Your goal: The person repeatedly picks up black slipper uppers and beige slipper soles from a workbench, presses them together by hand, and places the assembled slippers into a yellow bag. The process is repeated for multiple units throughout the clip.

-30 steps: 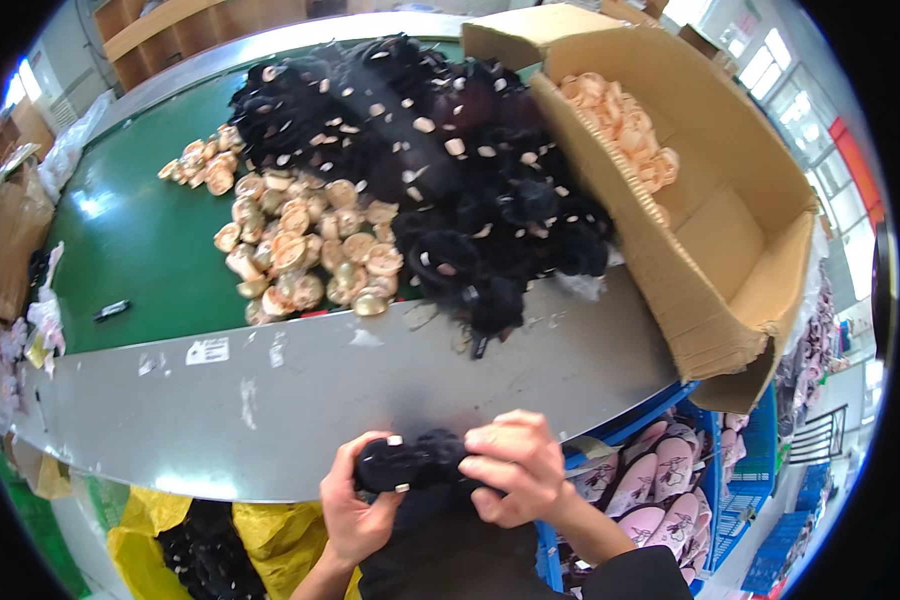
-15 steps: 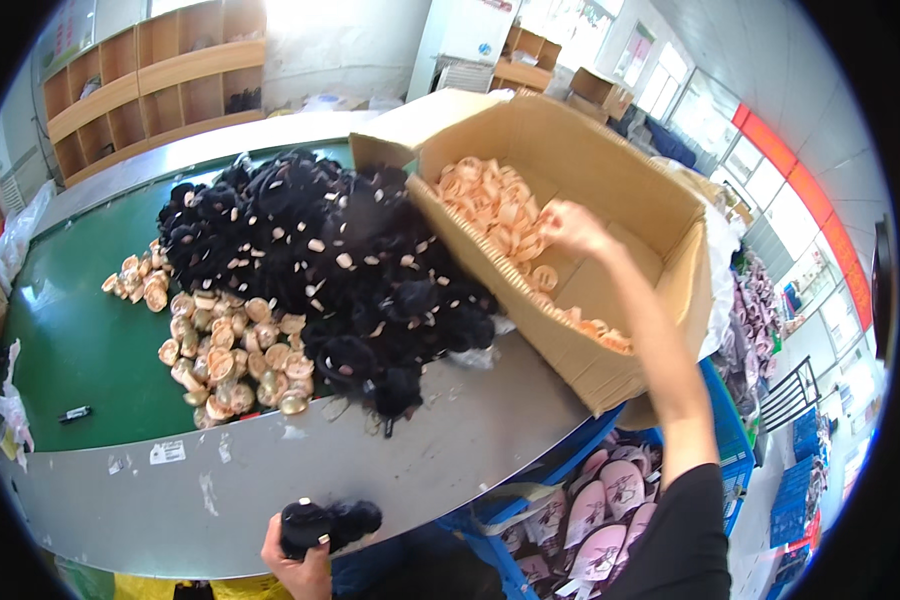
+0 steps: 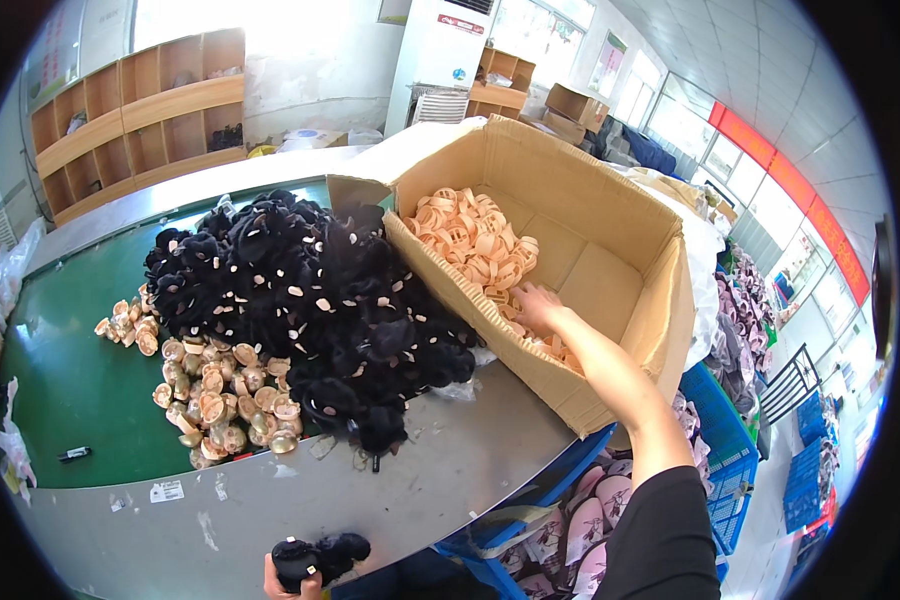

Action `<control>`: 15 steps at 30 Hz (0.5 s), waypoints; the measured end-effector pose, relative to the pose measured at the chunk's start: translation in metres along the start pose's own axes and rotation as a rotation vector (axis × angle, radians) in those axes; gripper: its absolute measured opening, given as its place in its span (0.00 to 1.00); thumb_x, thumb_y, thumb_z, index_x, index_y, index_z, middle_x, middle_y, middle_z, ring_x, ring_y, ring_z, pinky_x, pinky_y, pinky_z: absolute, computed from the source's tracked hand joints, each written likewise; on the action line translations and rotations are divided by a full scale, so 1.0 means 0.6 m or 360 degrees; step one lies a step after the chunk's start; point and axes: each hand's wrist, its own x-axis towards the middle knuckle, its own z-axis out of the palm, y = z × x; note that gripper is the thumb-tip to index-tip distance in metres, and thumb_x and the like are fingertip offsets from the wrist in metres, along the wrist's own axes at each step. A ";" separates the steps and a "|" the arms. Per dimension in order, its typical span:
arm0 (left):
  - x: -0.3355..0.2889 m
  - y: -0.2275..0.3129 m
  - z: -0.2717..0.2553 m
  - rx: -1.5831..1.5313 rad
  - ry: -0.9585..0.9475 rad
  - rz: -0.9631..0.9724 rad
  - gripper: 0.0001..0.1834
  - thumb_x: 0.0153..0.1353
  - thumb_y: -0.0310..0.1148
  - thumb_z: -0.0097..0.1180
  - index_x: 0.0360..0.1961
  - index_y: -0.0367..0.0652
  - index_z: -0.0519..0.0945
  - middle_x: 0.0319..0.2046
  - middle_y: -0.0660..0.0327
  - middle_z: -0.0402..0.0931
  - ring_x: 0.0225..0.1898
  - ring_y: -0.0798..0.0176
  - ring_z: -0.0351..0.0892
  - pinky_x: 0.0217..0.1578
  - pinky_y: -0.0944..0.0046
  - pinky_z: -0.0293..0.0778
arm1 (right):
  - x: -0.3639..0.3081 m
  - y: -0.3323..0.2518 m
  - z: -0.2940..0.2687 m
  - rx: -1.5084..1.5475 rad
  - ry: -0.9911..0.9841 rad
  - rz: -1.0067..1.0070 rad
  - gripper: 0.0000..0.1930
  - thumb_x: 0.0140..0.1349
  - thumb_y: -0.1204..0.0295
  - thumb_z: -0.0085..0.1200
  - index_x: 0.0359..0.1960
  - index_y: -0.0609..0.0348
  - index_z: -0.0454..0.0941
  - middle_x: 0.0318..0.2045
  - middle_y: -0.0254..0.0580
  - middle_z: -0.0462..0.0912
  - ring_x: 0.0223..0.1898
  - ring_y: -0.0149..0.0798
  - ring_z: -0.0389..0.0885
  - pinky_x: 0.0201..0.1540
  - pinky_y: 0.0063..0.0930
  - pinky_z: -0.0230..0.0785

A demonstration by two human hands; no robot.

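I am in a factory workshop, at an assembly station. In front of me is a long desk with a grey metal edge and a green surface. On it sits a big heap of black fuzzy pieces beside a pile of small tan round parts. A large open cardboard box holds many peach-coloured plastic rings. Blue crates of pink goods stand on the floor. Wooden shelving, more cartons and wide windows line the hall.
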 end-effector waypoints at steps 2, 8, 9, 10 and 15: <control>-0.001 0.014 0.003 -0.0064 0.0023 -0.0001 0.18 0.58 0.29 0.53 0.47 0.30 0.80 0.41 0.55 0.81 0.43 0.58 0.79 0.51 0.58 0.75 | 0.002 0.001 0.012 -0.0093 0.0041 -0.0002 0.35 0.60 0.65 0.62 0.70 0.50 0.65 0.63 0.57 0.70 0.62 0.58 0.74 0.63 0.47 0.71; -0.010 0.002 -0.013 -0.0001 0.0068 -0.0049 0.21 0.57 0.29 0.54 0.50 0.29 0.80 0.42 0.55 0.82 0.43 0.58 0.80 0.51 0.59 0.75 | 0.005 0.012 0.016 0.0017 -0.0020 0.0115 0.33 0.57 0.66 0.63 0.66 0.56 0.68 0.62 0.64 0.68 0.60 0.64 0.75 0.61 0.49 0.72; -0.012 0.005 -0.012 -0.0041 0.0087 -0.0055 0.21 0.56 0.29 0.54 0.50 0.29 0.80 0.42 0.55 0.82 0.43 0.58 0.80 0.51 0.59 0.75 | 0.000 0.003 0.007 -0.0078 0.0025 0.0077 0.34 0.55 0.65 0.66 0.63 0.61 0.69 0.62 0.65 0.68 0.60 0.64 0.75 0.60 0.49 0.74; -0.014 0.006 -0.011 -0.0085 0.0105 -0.0061 0.21 0.56 0.29 0.54 0.49 0.29 0.80 0.42 0.55 0.82 0.43 0.58 0.80 0.51 0.59 0.75 | 0.003 -0.007 -0.008 -0.0030 0.0097 0.0128 0.34 0.54 0.63 0.66 0.62 0.63 0.70 0.61 0.66 0.68 0.59 0.64 0.76 0.59 0.49 0.74; -0.006 0.021 -0.014 -0.0231 -0.0076 -0.0151 0.21 0.56 0.31 0.55 0.49 0.30 0.81 0.42 0.56 0.82 0.44 0.61 0.80 0.51 0.61 0.75 | -0.035 -0.043 -0.174 0.0331 0.1132 0.0038 0.29 0.57 0.58 0.63 0.56 0.63 0.76 0.52 0.58 0.73 0.50 0.58 0.81 0.52 0.47 0.78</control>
